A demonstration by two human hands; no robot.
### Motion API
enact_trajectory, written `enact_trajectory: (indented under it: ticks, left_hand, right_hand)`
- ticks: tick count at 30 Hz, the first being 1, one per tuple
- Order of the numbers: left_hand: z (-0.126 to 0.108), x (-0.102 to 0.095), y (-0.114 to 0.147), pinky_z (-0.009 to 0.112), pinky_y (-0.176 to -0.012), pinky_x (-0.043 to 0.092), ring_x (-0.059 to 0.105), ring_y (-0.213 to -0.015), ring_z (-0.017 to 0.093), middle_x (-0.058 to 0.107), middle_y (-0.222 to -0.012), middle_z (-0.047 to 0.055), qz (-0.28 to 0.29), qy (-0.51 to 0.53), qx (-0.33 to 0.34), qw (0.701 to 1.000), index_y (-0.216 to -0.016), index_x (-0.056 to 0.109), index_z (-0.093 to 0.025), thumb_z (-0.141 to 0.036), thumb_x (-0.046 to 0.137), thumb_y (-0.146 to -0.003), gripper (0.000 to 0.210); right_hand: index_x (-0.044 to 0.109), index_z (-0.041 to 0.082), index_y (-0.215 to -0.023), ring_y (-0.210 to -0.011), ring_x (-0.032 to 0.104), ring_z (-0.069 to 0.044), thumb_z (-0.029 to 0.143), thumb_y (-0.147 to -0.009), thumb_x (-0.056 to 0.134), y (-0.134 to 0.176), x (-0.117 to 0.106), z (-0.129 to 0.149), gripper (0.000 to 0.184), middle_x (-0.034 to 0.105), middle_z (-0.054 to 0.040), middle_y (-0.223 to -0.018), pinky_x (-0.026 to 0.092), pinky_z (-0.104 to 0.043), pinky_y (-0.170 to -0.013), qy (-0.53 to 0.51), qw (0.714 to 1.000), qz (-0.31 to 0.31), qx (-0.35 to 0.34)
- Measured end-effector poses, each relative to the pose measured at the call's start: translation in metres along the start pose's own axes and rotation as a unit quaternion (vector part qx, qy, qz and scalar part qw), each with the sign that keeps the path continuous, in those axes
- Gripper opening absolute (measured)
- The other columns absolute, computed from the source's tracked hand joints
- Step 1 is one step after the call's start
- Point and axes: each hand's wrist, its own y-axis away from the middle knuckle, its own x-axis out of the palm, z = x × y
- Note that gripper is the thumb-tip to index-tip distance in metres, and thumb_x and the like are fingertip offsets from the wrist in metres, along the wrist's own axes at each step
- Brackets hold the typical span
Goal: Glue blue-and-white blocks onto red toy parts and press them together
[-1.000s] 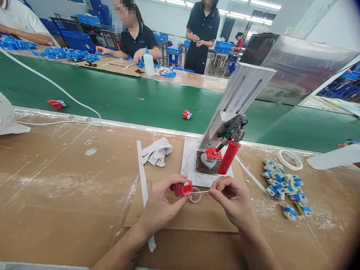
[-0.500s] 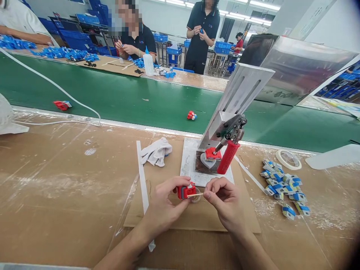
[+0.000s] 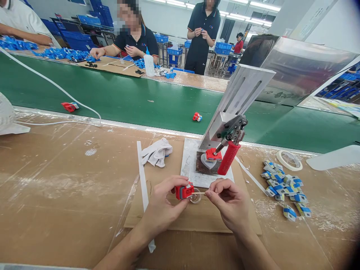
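Observation:
Between the thumb and fingers of my left hand (image 3: 165,200) is a red and grey plastic toy part (image 3: 184,191), its hollow side turned to the right. My right hand (image 3: 229,200) pinches a thin wooden stick (image 3: 199,193), whose left tip is at the part's opening. Just beneath the stick, a small clear round dish (image 3: 196,196) rests on a cardboard sheet (image 3: 208,221). Beyond my hands stands a toggle clamp press with a red handle (image 3: 229,157). Its plunger bears down on another red part (image 3: 213,154), which sits on a grey heart-shaped piece (image 3: 208,163).
White gloves (image 3: 157,152) and a paper strip (image 3: 142,176) lie left of the press. To the right are several grey-blue parts (image 3: 284,183) and a tape roll (image 3: 289,160). A green conveyor belt (image 3: 126,97) carries red pieces (image 3: 197,116). Co-workers (image 3: 136,41) are across it.
The stick and the part in my left hand have shifted slightly. Red pieces on the belt have moved right. A seated co-worker has reached one hand out to the blue pile.

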Motion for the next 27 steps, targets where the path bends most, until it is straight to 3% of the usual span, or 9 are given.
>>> enact_trajectory:
  ticks: [7, 11, 15, 19, 22, 23, 24, 26, 27]
  left_hand:
    - [0.000, -0.001, -0.001, 0.017, -0.085, 0.050, 0.067, -0.100, 0.009, 0.071, -0.107, -0.002, -0.002, 0.003, 0.009, 1.000, -0.100, 0.067, -0.023, -0.005, 0.068, -0.079, 0.028]
    - [0.001, -0.002, -0.001, 0.018, -0.084, 0.051, 0.067, -0.098, 0.010, 0.071, -0.106, -0.001, -0.002, 0.008, -0.007, 1.000, -0.100, 0.067, -0.023, -0.008, 0.068, -0.080, 0.025]
    - [0.003, -0.004, -0.002, 0.021, -0.083, 0.052, 0.068, -0.098, 0.012, 0.072, -0.105, 0.002, -0.008, 0.020, -0.027, 0.999, -0.100, 0.068, -0.021, -0.010, 0.068, -0.080, 0.023]
    - [0.004, -0.006, -0.001, 0.024, -0.086, 0.053, 0.068, -0.099, 0.014, 0.072, -0.105, 0.004, -0.007, 0.022, -0.032, 0.999, -0.100, 0.068, -0.019, -0.013, 0.067, -0.082, 0.019]
    - [0.006, -0.008, 0.000, 0.027, -0.091, 0.053, 0.068, -0.103, 0.016, 0.072, -0.109, 0.005, -0.006, 0.009, -0.051, 0.999, -0.101, 0.068, -0.020, -0.017, 0.067, -0.083, 0.018]
    - [0.007, -0.009, 0.001, 0.027, -0.092, 0.053, 0.068, -0.104, 0.017, 0.072, -0.111, 0.004, -0.007, 0.009, -0.060, 0.998, -0.102, 0.068, -0.020, -0.019, 0.068, -0.084, 0.018]
    - [0.009, -0.010, 0.001, 0.028, -0.092, 0.054, 0.068, -0.105, 0.017, 0.072, -0.112, 0.005, -0.009, 0.013, -0.068, 0.998, -0.104, 0.068, -0.020, -0.022, 0.068, -0.084, 0.019]
    - [0.013, -0.012, 0.002, 0.028, -0.090, 0.055, 0.069, -0.103, 0.018, 0.072, -0.111, 0.005, -0.011, 0.026, -0.081, 0.996, -0.106, 0.067, -0.020, -0.026, 0.069, -0.085, 0.022]
    - [0.015, -0.013, 0.002, 0.028, -0.089, 0.056, 0.069, -0.102, 0.018, 0.073, -0.110, 0.005, -0.014, 0.033, -0.088, 0.995, -0.107, 0.067, -0.020, -0.029, 0.069, -0.085, 0.024]
  right_hand:
    - [0.051, 0.020, -0.074, -0.060, 0.056, -0.007, 0.014, -0.084, 0.073, 0.002, 0.001, -0.001, 0.025, 0.065, 0.0029, -0.071, 0.041, -0.017, -0.050, 0.070, 0.996, 0.011, -0.048]
    - [0.051, 0.021, -0.078, -0.065, 0.058, -0.008, 0.014, -0.086, 0.072, 0.000, -0.013, -0.002, 0.024, 0.064, 0.0040, -0.074, 0.045, -0.018, -0.055, 0.044, 0.997, 0.018, -0.053]
    - [0.054, 0.021, -0.081, -0.069, 0.059, -0.009, 0.014, -0.086, 0.073, -0.004, -0.027, -0.006, 0.021, 0.065, 0.0025, -0.079, 0.045, -0.020, -0.058, 0.090, 0.986, 0.129, -0.062]
    - [0.060, 0.019, -0.083, -0.078, 0.061, -0.013, 0.019, -0.090, 0.070, -0.008, -0.017, -0.004, 0.012, 0.068, -0.0010, -0.082, 0.048, -0.025, -0.067, 0.202, 0.933, 0.271, -0.122]
    - [0.066, 0.020, -0.091, -0.086, 0.064, -0.017, 0.038, -0.086, 0.076, -0.010, -0.025, 0.001, 0.021, 0.070, -0.0043, -0.093, 0.051, -0.028, -0.073, 0.149, 0.935, 0.312, -0.083]
    - [0.067, 0.021, -0.093, -0.086, 0.064, -0.017, 0.046, -0.085, 0.075, -0.011, -0.036, 0.002, 0.027, 0.070, -0.0052, -0.094, 0.050, -0.028, -0.071, 0.119, 0.950, 0.282, -0.069]
    - [0.068, 0.021, -0.093, -0.083, 0.063, -0.017, 0.050, -0.087, 0.072, -0.012, -0.050, 0.001, 0.030, 0.069, -0.0056, -0.093, 0.049, -0.028, -0.068, 0.097, 0.970, 0.214, -0.065]
    - [0.069, 0.021, -0.088, -0.076, 0.059, -0.016, 0.050, -0.093, 0.062, -0.013, -0.090, -0.004, 0.031, 0.067, -0.0061, -0.087, 0.044, -0.028, -0.063, 0.118, 0.992, -0.004, -0.055]
    - [0.068, 0.020, -0.085, -0.072, 0.057, -0.016, 0.049, -0.094, 0.060, -0.014, -0.112, -0.007, 0.032, 0.066, -0.0063, -0.084, 0.042, -0.028, -0.061, 0.157, 0.978, -0.131, -0.036]
